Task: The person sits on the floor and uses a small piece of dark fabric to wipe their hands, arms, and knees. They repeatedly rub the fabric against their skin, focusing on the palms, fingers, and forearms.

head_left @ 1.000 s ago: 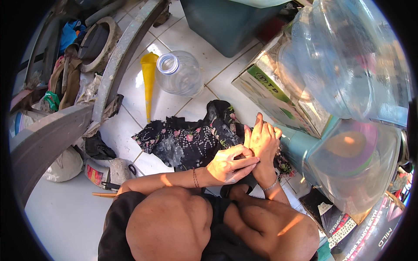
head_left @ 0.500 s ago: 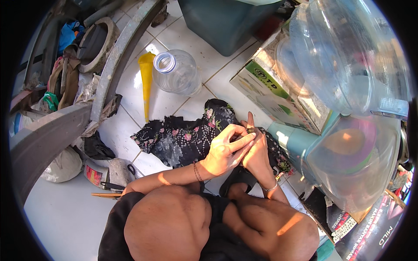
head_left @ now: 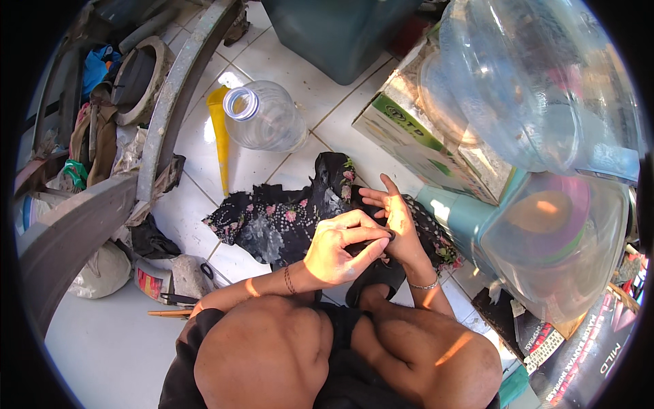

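Observation:
My left hand is closed in a pinch, with a small dark thing at its fingertips, too small to name. Right beside it, my right hand is open, its palm turned toward the left one and its fingers stretched out. Beneath both hands a black floral cloth with pale smears lies on the tiles. Beyond it stand a clear plastic bottle without a cap and, leaning next to it, a yellow cone-shaped thing.
A curved metal frame crosses the left side, with clutter behind it. At the right are a green and white carton, large clear plastic containers and a teal box. A dark bin stands at the far side.
My hands were pressed together and have drawn apart. My right hand has opened its fingers, while my left has moved slightly nearer to me, still pinching. The view has shifted a little.

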The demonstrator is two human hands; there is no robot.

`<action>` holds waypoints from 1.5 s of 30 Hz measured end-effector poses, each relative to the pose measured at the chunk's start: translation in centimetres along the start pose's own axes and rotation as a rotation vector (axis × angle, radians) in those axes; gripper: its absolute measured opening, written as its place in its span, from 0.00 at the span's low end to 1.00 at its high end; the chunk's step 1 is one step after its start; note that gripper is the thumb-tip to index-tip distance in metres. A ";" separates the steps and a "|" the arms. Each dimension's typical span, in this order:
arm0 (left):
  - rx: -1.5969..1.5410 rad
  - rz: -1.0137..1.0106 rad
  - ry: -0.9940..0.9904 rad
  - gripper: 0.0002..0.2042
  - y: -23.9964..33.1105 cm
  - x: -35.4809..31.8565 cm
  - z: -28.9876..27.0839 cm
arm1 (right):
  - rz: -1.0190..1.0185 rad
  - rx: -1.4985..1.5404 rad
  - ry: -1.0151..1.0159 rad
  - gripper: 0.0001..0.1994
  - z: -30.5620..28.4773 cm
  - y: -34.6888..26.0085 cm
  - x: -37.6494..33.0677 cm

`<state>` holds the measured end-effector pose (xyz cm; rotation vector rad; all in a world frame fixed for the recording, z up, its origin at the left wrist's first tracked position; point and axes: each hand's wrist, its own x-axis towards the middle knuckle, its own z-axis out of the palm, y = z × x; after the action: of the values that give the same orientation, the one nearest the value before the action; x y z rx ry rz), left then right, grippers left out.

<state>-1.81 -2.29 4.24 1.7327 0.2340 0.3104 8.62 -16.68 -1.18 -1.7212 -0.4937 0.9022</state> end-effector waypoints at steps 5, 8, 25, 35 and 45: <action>0.174 0.145 0.125 0.12 -0.5 1.4 0.8 | -0.069 -0.030 -0.082 0.54 0.9 -0.6 0.4; 0.172 0.248 0.029 0.14 -1.0 1.1 1.2 | -0.008 -0.028 -0.004 0.63 0.5 -0.7 0.3; 0.138 0.214 -0.057 0.13 -0.6 0.5 0.4 | -0.395 -0.363 0.042 0.58 0.4 0.9 0.5; 0.188 0.219 0.085 0.15 -1.0 1.4 1.0 | -0.048 -0.228 -0.011 0.63 0.9 -1.2 -0.1; -0.010 0.095 -0.135 0.09 -0.4 -0.3 -0.9 | -0.301 -0.339 0.062 0.62 -0.3 0.3 0.1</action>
<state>-2.35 -1.44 4.00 1.7502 0.0518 0.2616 8.89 -16.89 -1.41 -1.9049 -0.8778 0.5696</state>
